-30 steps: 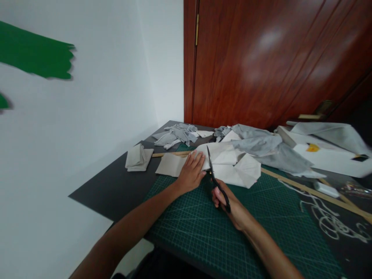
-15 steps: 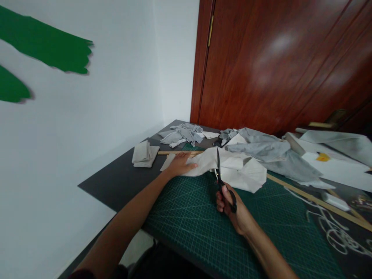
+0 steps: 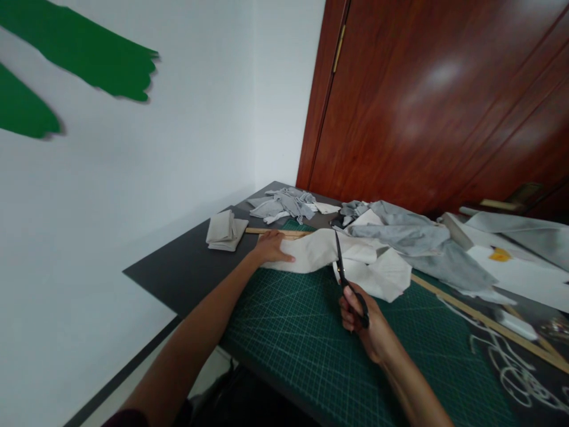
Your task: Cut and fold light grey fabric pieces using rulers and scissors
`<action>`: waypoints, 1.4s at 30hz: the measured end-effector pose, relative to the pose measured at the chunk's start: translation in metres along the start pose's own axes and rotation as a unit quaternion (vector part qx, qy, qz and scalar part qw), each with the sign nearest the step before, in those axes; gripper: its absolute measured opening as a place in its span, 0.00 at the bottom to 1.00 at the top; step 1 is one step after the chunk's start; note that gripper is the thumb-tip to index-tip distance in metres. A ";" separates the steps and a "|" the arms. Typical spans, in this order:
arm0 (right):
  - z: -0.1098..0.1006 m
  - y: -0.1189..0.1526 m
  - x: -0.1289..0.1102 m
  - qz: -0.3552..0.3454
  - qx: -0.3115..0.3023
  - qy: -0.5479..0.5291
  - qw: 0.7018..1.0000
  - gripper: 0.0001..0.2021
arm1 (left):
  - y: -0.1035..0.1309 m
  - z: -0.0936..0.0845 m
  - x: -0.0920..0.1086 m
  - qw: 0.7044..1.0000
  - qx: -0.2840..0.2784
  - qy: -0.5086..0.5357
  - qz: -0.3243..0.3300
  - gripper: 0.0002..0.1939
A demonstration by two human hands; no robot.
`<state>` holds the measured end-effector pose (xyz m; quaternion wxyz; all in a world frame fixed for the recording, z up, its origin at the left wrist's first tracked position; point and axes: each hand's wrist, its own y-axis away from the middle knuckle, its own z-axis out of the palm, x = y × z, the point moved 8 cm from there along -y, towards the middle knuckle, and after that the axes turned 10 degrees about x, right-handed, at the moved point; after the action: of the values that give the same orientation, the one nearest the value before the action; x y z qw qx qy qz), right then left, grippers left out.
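An off-white piece of cloth (image 3: 306, 252) lies across the green cutting mat (image 3: 288, 320). My left hand (image 3: 270, 248) rests flat on its left end, thumb apart from the fingers. Wrapped round the black handles of a pair of scissors (image 3: 341, 261) is my right hand (image 3: 362, 314). The scissors' dark blades point away from me, at the cloth's middle, one blade showing over it; the lower blade is mostly hidden. Right of the blades the cloth spreads out in loose folds.
Folded cloth (image 3: 224, 231) sits at the left, grey scraps (image 3: 287, 204) at the back. Behind the cloth lies a wooden ruler (image 3: 253, 230). Grey fabric (image 3: 400, 228), a long wooden strip (image 3: 466, 311) and white cord (image 3: 520, 367) occupy the right side. A wall and a wooden door (image 3: 400, 107) bound the table.
The whole view has shifted slightly. My left hand has slid a little left along the cloth relative to the scissors. The scissor blades look closer together than before.
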<state>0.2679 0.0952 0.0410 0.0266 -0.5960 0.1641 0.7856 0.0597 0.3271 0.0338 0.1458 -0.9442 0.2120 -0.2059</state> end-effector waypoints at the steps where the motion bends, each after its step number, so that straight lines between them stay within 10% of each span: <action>1: 0.000 0.001 0.000 0.002 -0.003 0.007 1.000 0.27 | 0.000 0.000 0.000 1.000 0.009 -0.001 -0.012 0.42; 7: 0.002 0.005 0.002 0.006 0.005 0.011 1.000 0.28 | -0.002 -0.004 0.025 0.993 0.108 0.040 0.017 0.33; 14: -0.001 0.000 0.005 0.004 0.042 0.015 0.999 0.29 | 0.005 0.026 0.035 0.997 -0.008 0.009 0.076 0.38; 42: -0.002 -0.005 0.001 -0.034 0.048 0.063 0.996 0.30 | 0.010 0.029 0.038 0.996 -0.046 -0.029 0.071 0.41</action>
<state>0.2707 0.0987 0.0383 0.0710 -0.6472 0.1826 0.7367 0.1010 0.3058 0.0173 0.1229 -0.9380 0.2833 -0.1573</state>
